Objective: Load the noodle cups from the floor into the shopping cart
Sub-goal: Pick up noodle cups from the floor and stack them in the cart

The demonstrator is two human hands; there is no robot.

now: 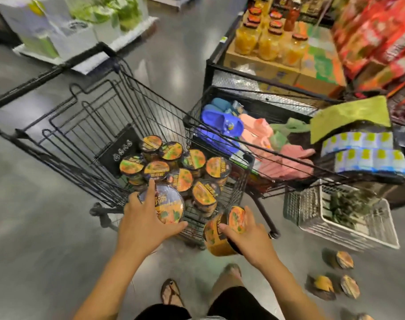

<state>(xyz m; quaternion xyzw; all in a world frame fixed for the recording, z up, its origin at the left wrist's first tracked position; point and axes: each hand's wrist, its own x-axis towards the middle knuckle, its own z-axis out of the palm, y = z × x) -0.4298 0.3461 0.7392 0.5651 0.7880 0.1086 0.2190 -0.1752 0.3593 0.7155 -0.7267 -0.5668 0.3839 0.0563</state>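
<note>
A black wire shopping cart (pixel 86 125) stands ahead of me with several orange-lidded noodle cups (pixel 194 159) piled in its near corner. My left hand (pixel 143 218) grips a noodle cup (pixel 171 204) by its lid, just over the cart's near edge. My right hand (pixel 247 234) holds another noodle cup (pixel 216 239), tilted on its side, below and right of the cart's corner. Several more noodle cups (pixel 344 259) lie on the grey floor at the lower right.
A second black cart (pixel 254 98) to the right holds slippers, cloths and a pack of tissues. A white wire basket (pixel 349 229) sits on the floor beneath it. Jars on boxes and red packages fill the shelves at top right. My sandalled feet stand below.
</note>
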